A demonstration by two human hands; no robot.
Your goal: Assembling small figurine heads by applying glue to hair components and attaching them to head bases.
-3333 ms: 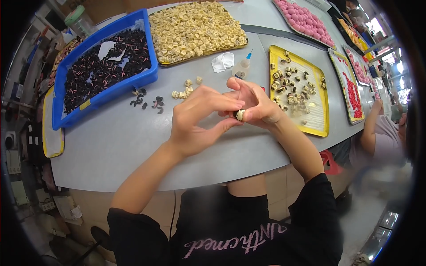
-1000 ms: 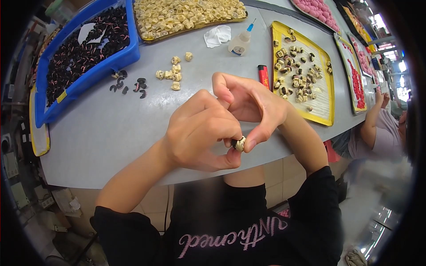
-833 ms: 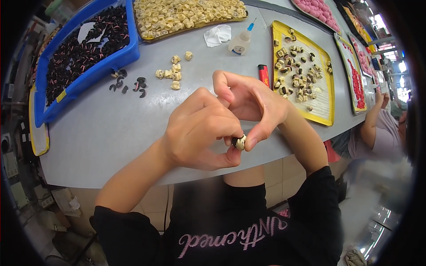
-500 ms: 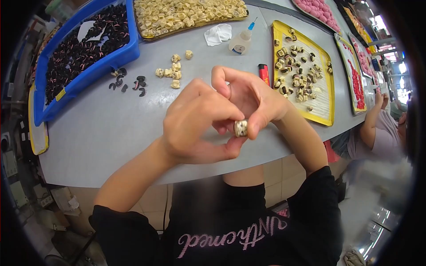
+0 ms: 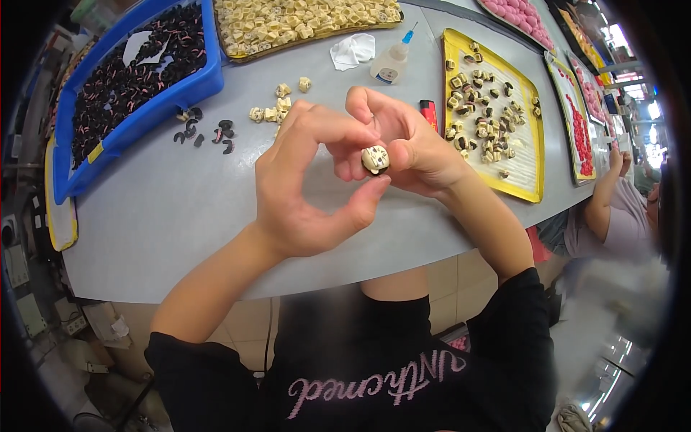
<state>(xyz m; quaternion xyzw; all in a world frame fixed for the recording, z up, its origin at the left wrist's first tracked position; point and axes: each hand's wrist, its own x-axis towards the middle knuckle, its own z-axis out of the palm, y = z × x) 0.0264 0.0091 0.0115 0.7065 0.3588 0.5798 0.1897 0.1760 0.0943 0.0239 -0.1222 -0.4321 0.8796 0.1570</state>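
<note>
A small cream block (image 5: 375, 158) with dark markings on its face and a dark piece at its underside is pinched in my right hand (image 5: 425, 155), between thumb and fingers. Around the same block, my left hand (image 5: 288, 183) curves in a C shape, thumb and forefinger apart. Its thumb tip is just below the block; whether it touches cannot be made out. Beyond my hands lie several loose cream blocks (image 5: 271, 114), partly covered by my left hand. Farther left are several black curved pieces (image 5: 226, 129), some with pink on them.
A blue bin (image 5: 137, 140) of black pieces stands left, beside a tray of cream blocks (image 5: 309, 21). A white cloth (image 5: 353, 52), needle-tipped bottle (image 5: 391, 63) and red lighter (image 5: 429, 114) lie ahead. A yellow tray (image 5: 529, 155) holds two-tone pieces; another person (image 5: 612, 205) sits far right.
Both hands have risen slightly away from me with the block, which has turned so its dark underside shows. My left thumb and forefinger have spread apart from their pinch.
</note>
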